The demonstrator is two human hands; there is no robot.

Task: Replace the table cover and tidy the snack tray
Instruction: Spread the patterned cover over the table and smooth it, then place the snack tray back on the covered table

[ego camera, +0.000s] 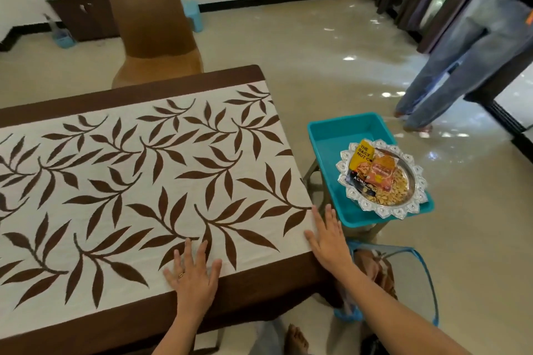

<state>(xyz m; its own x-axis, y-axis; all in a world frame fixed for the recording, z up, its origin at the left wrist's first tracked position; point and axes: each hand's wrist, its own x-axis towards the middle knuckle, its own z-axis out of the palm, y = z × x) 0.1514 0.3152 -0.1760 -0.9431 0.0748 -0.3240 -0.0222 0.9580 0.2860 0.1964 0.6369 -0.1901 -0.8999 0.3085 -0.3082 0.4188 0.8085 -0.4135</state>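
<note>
Readable text sits at the right of the scene only, on the yellow packet (pixel 364 153) lying on the silver tray (pixel 420 181) over the teal tub (pixel 331 138). Black caps on yellow: "THE DAILY NUT CO", last letter partly covered. Dark lower band of the same packet: white "ALMO", rest hidden. Orange-red packet (pixel 382 174) on top has print, too blurred to read.

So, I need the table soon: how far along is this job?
Done: the leaf-print cover lies spread flat. In hand: the left hand and right hand press it smooth near its corner. Left: the snack plate sits in the teal tray, off to the side.
</note>
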